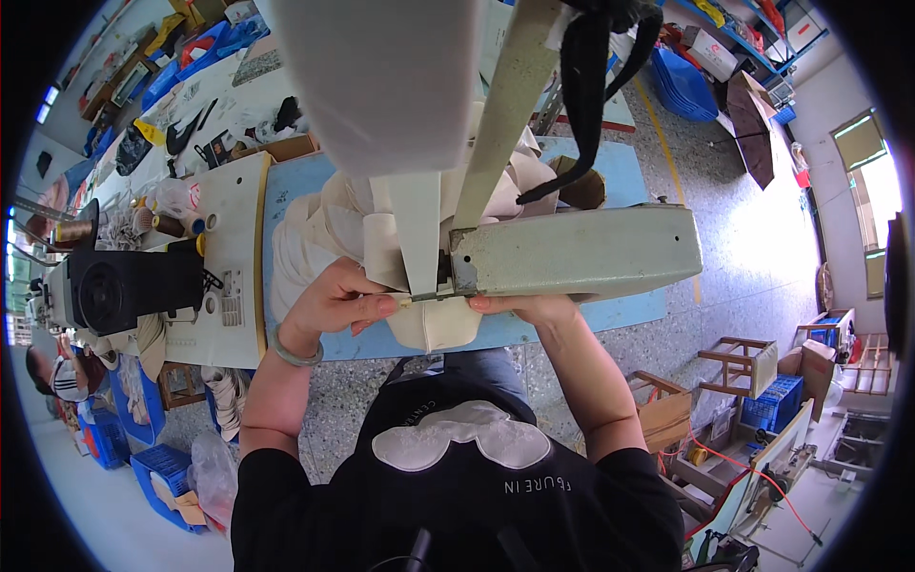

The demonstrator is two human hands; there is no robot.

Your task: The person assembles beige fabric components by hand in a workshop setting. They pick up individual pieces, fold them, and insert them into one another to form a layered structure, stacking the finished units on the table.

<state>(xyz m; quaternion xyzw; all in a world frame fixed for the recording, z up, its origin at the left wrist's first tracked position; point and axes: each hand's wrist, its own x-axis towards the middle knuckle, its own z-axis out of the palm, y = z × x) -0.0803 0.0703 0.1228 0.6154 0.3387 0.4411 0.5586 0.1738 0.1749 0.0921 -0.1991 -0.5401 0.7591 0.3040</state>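
A blue counter (606, 176) is spanning the frame's centre, carrying a pale sewing machine (581, 253). Mid-frame, the left hand (343, 300) and right hand (534, 308) are pinching opposite edges of a cream cupped piece (446, 325), presumably light, soft, easily creased, best gripped by its rim.

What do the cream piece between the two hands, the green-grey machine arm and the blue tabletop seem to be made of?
Cream piece: probably fabric, matte, by its soft curve and seam-like line.
Machine arm: likely painted metal, slightly glossy; its coat looks chipped at one corner.
Blue tabletop: perhaps laminate or painted board, flat and mostly dull; the look leaves this open.
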